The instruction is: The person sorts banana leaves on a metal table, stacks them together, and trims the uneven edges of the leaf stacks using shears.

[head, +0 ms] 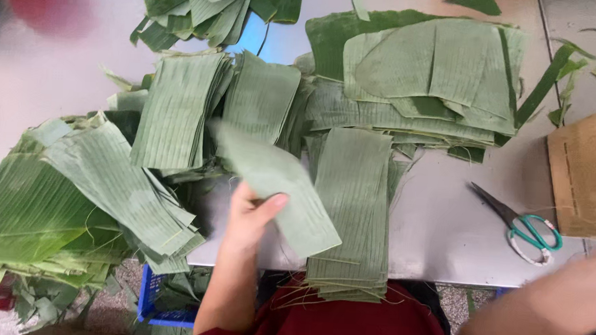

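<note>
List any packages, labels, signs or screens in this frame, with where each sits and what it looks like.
Cardboard piece: right edge of the steel table, beside the scissors; flat, brown, roughly rectangular, cut off by the frame.
Blue plastic crate: on the floor under the table's near edge, left of the left hand; slotted wall, leaf scraps inside.
No labels, signs or screens show.

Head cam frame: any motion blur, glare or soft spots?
Head view: the leaf strip in the left hand is motion-smeared; the right forearm at the lower right edge is blurred too, its hand out of frame. Soft glare on the metal table. Scissors and the trimmed leaf stack look sharp.
</note>
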